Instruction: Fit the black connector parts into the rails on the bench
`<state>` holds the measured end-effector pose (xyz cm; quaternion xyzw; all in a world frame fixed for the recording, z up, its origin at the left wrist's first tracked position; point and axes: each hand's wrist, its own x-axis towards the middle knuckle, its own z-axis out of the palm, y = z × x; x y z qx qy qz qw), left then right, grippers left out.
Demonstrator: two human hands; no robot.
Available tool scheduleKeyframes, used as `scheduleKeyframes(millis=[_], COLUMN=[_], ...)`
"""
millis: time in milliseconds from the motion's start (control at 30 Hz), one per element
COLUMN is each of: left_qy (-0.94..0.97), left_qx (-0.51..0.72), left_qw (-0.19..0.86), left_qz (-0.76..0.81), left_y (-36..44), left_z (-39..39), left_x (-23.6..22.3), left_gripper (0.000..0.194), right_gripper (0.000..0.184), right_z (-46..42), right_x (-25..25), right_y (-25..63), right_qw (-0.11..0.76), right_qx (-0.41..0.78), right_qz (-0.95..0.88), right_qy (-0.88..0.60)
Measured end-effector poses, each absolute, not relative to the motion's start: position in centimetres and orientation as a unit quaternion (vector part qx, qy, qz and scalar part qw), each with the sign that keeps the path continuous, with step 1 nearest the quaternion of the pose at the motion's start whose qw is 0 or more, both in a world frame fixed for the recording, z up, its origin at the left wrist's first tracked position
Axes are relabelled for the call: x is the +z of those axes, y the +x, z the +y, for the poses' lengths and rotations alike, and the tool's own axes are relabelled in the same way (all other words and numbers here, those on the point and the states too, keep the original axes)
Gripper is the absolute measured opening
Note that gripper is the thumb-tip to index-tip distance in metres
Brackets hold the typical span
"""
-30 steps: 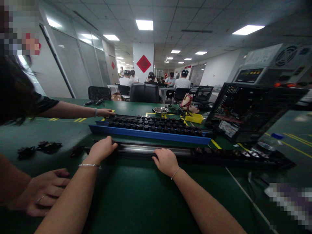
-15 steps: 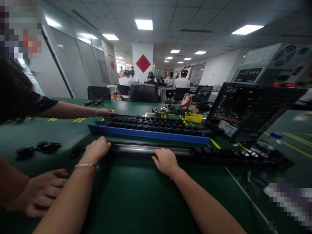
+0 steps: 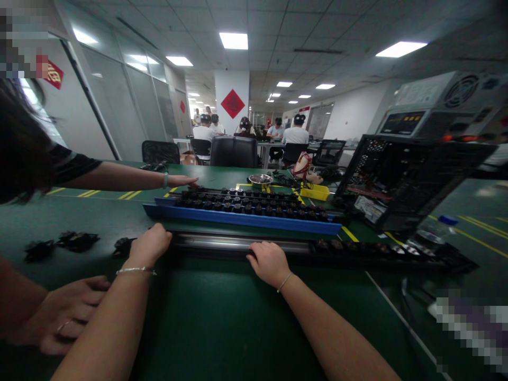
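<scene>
A long black rail (image 3: 234,243) with a shiny metal channel lies across the green table in front of me. My right hand (image 3: 270,263) grips its near edge around the middle, fingers curled over the top. At the rail's left end my left hand (image 3: 151,244) is closed; its fingertips face away, and what they hold is hidden. Just left of it lies a small black part (image 3: 124,246). Several similar black parts (image 3: 381,248) sit in a row along the rail's right portion.
Behind the rail, a blue-edged rack (image 3: 242,216) carries rows of black parts. A co-worker's arm (image 3: 130,177) reaches behind it; another hand (image 3: 71,315) rests beside my left forearm. Loose black parts (image 3: 78,241) lie left. A computer case (image 3: 408,182), bottle (image 3: 436,228) and yellow tray (image 3: 315,192) stand right.
My left hand has slid a little to the left, nearer the small black part. My right hand stays in place. The co-worker's far hand has shifted right and its fingers have straightened.
</scene>
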<state>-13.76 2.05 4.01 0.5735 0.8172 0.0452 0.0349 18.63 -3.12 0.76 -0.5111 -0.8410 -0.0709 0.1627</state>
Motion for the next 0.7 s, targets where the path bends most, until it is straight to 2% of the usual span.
scheduleKeyframes(millis=[700], left_qy=[0.528], left_qx=[0.061], left_qw=[0.075], left_qz=[0.844], left_y=[-14.52], left_z=[1.94], left_x=[4.64], left_gripper=[0.043], right_gripper=[0.020], right_z=[-3.17], right_x=[0.92], right_y=[18.64], right_qw=[0.157], right_qx=[-0.069], right_qz=[-0.842], right_qy=[-0.512])
